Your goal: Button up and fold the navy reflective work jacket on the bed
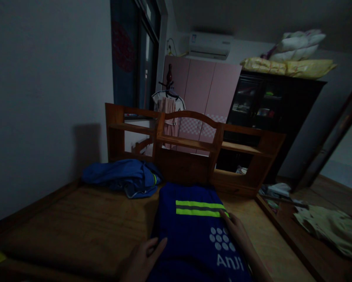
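A dark blue work uniform top (190,235) lies folded on the bare wooden bed board, its upper end near the headboard. Across it runs a bright yellow-green reflective band with a grey middle; white round marks and the letters "Anji" show lower down. My left hand (146,256) is at its left edge, thumb and forefinger closed on the cloth. At the right edge, beside the end of the band, my right hand (234,227) grips the cloth, its thumb side on top; the other fingers are mostly hidden. A second, lighter blue garment (123,176) lies crumpled to the left.
The wooden headboard (187,162) with open shelves stands ahead, and a white wall (46,98) borders the left. Behind are a pink wardrobe (198,82) and a dark cabinet (293,102). A pale cloth (331,227) lies to the right, past the bed's side rail (284,235).
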`<act>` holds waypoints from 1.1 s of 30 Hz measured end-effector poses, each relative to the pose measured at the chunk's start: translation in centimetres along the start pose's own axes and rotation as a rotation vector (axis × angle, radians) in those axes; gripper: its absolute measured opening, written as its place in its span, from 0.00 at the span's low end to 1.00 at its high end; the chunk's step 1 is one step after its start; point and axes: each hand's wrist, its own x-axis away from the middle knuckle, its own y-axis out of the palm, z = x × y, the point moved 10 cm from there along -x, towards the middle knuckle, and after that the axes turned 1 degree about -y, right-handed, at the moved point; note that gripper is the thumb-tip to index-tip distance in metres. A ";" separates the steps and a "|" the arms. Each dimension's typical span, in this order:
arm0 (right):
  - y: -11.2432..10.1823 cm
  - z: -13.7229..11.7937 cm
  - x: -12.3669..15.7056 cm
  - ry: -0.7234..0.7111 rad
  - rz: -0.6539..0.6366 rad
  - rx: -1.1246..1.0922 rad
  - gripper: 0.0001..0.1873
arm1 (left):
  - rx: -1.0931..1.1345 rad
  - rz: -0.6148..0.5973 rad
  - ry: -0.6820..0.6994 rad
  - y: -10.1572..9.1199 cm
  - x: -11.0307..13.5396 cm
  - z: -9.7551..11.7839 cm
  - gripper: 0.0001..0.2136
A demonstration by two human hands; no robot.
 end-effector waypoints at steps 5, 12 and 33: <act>-0.1 0.0 0.1 0.023 0.003 -0.010 0.27 | 0.016 -0.080 0.026 0.5 0.4 1.0 0.25; -0.2 0.4 0.0 0.016 0.024 -0.012 0.28 | -0.010 -0.011 0.007 0.0 0.0 -0.6 0.27; -0.2 -0.5 0.4 -0.005 0.017 0.008 0.27 | -0.053 0.010 -0.010 -0.1 -0.3 -1.4 0.29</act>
